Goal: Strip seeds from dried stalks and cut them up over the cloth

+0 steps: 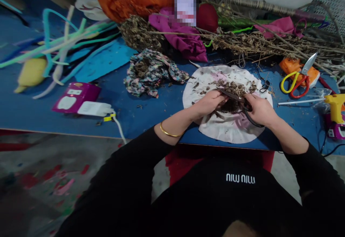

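Note:
My right hand (257, 108) is closed around dark-handled scissors (252, 119). Their blades point left across a clump of dried leaves (233, 87). Gripping at the left side of that clump is my left hand (211, 102), its fingers partly hidden by the leaves. Both hands are over a round white cloth (229, 133) with pink stains and scattered leaf bits. A patterned fabric bundle (151, 73), with dried matter inside, lies to the left of the cloth.
Dried stalks (250, 45) run along the back. Scissors with yellow and red handles (299, 80) and a yellow glue gun (335, 106) are on the right. A purple box (77, 97), blue sheet (105, 63) and long foam-like strips (61, 46) sit left.

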`<state>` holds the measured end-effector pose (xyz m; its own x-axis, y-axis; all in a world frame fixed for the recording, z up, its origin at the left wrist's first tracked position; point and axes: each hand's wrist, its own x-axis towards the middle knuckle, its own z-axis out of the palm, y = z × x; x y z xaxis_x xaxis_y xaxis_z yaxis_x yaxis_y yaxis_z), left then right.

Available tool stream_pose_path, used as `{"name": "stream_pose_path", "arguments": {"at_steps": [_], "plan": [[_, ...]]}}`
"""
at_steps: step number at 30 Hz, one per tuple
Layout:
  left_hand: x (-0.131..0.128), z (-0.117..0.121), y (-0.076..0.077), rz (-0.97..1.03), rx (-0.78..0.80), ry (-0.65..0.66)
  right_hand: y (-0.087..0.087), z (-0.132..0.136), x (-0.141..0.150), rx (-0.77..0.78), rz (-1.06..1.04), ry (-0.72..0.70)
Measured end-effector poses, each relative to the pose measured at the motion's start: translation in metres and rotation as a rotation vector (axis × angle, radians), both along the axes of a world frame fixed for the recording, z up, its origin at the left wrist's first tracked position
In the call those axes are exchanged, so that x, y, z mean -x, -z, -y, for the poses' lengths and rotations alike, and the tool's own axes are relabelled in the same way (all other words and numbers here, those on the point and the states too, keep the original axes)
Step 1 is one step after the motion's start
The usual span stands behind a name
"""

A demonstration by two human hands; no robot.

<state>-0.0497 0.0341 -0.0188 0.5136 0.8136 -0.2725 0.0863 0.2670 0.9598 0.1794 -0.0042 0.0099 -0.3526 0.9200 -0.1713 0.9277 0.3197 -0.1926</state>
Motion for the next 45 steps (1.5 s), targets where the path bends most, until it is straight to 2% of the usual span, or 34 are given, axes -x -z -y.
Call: {"name": "stream_pose_path", "arguments": {"at_steps": [3, 9, 17, 23, 29, 33, 38, 41, 45], "plan": [[0.000, 0.000, 0.000, 0.005, 0.025, -0.002, -0.001, 0.000, 0.000, -0.008, 0.007, -0.010], [0.001, 0.000, 0.002, -0.086, -0.073, 0.062, -0.003, 0.003, 0.004, -0.036, 0.054, -0.009], [0.002, 0.000, -0.004, -0.017, 0.044, 0.058, -0.003, 0.001, 0.004, 0.031, 0.079, 0.011], [0.001, 0.000, -0.001, -0.122, -0.074, 0.106, -0.001, 0.003, 0.005, -0.050, 0.064, -0.018], [0.002, -0.001, 0.000, -0.131, -0.103, 0.120, -0.002, 0.002, 0.008, 0.023, 0.101, 0.017], [0.000, 0.000, -0.004, -0.102, -0.071, 0.091, -0.002, 0.000, 0.003, 0.009, 0.046, 0.028], [-0.005, 0.000, -0.005, 0.057, 0.024, -0.049, -0.005, -0.002, -0.007, -0.053, -0.056, 0.045], [-0.005, 0.001, -0.005, 0.053, -0.012, -0.096, -0.006, -0.001, -0.008, -0.054, -0.080, 0.017], [-0.004, 0.002, -0.005, 0.010, -0.069, -0.061, -0.008, 0.001, -0.003, -0.033, -0.058, 0.001]]}}
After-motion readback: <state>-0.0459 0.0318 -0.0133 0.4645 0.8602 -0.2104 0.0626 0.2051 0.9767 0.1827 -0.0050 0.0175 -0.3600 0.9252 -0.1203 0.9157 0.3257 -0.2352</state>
